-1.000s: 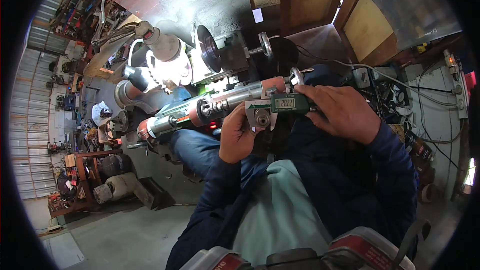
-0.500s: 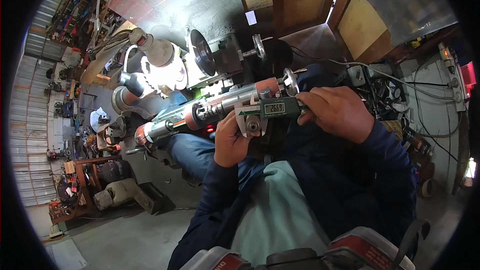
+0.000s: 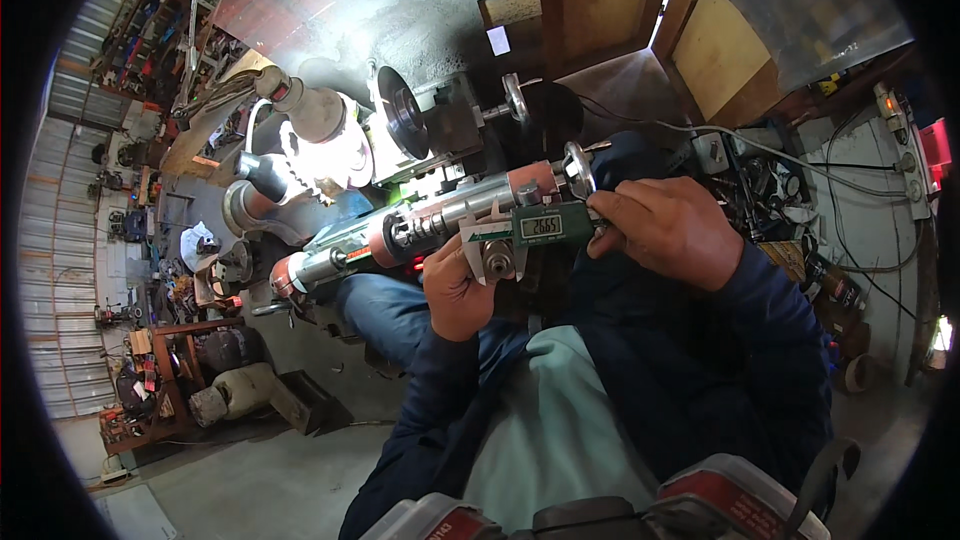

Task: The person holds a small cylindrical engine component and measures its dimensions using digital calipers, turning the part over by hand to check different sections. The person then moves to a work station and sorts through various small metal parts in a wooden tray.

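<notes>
My right hand point(image 3: 665, 230) is closed around the right end of a digital caliper point(image 3: 545, 226), which has a green body and a lit display. Between the caliper's jaws sits a small round metal part point(image 3: 497, 261) with a hole in its centre. My left hand point(image 3: 458, 285) is closed on that part from the left, its fingers partly hidden behind the jaws. Both hands are above my lap, in front of a grinding machine point(image 3: 460, 203) with a steel shaft, reddish housings and a handwheel point(image 3: 579, 172).
A bright work lamp point(image 3: 320, 145) shines beside a dark grinding wheel point(image 3: 402, 112) beyond my hands. Tools and loose parts point(image 3: 745, 175) crowd the right side. On the left floor stand a brown metal rack point(image 3: 165, 380) and a beige motor-like casting point(image 3: 245, 392). Cables run along the right wall.
Both hands have shifted slightly left and down with the caliper and the metal part. The part is turned a little in the jaws, and the display reading has changed slightly.
</notes>
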A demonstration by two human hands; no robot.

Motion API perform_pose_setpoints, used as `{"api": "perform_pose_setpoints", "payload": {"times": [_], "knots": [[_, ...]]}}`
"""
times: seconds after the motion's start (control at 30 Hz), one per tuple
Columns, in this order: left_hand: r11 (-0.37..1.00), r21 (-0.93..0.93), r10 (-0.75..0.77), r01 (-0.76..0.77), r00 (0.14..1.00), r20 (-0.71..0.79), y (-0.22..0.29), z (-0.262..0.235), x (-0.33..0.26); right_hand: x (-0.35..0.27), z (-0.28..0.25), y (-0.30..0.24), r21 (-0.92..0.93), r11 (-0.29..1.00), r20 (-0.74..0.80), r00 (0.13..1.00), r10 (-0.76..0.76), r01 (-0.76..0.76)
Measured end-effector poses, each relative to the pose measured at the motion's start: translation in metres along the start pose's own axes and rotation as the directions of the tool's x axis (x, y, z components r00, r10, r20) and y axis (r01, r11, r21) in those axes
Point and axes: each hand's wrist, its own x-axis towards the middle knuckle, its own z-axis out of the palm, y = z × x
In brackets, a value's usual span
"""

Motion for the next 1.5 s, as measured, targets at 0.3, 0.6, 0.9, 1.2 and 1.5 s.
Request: {"api": "perform_pose_setpoints", "payload": {"times": [0.3, 0.6, 0.9, 1.2, 1.5], "knots": [[0.999, 0.003, -0.034, 0.035, 0.98, -0.196, -0.005, 0.011, -0.013, 0.004, 0.004, -0.002, -0.008, 1.0, -0.014, 1.0, 0.019, -0.019], [1.0, -0.019, -0.022, 0.019, 0.99, -0.139, -0.004, 0.009, -0.005, 0.004, 0.007, 0.0, -0.011, 0.999, -0.021, 0.999, 0.03, -0.031], [0.999, -0.009, 0.035, -0.035, 0.999, -0.014, -0.005, -0.004, 0.002, 0.005, 0.008, -0.001, 0.019, 0.999, 0.002, 1.0, 0.03, -0.03], [0.999, -0.043, -0.008, 0.008, 1.0, 0.01, -0.009, -0.007, -0.001, 0.006, 0.011, 0.0, 0.031, 0.999, 0.017, 0.999, 0.039, -0.04], [0.965, -0.226, -0.124, 0.131, 0.991, 0.044, -0.018, -0.007, -0.008, 0.007, 0.01, 0.0, 0.003, 0.999, 0.004, 0.999, 0.043, -0.043]]}}
